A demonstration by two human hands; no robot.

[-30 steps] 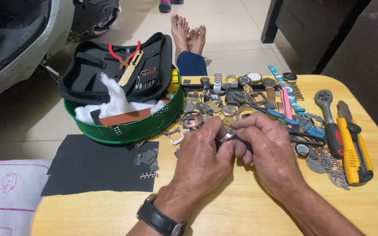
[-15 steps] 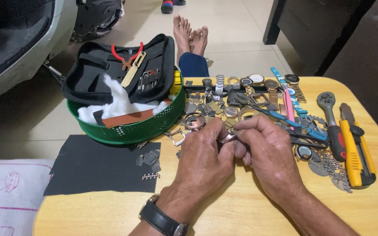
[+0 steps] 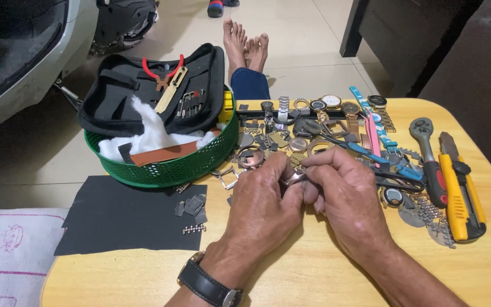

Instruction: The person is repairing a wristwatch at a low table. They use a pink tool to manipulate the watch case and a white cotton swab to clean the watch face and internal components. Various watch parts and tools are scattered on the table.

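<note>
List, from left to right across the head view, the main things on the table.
Black sheet → green basket → left hand → right hand → ratchet wrench → yellow utility knife.

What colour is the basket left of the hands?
Green: the round plastic basket shows best in the head view, holding a black tool pouch and white wadding.

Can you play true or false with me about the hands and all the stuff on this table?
1. Both hands, the left hand and the right hand, pinch a small metal part. True.
2. The green basket sits right of the hands. False: it is left of them, further back.
3. A yellow utility knife lies near the table's right edge. True.
4. The wristwatch is on the right wrist. False: it is on the left wrist.
</note>
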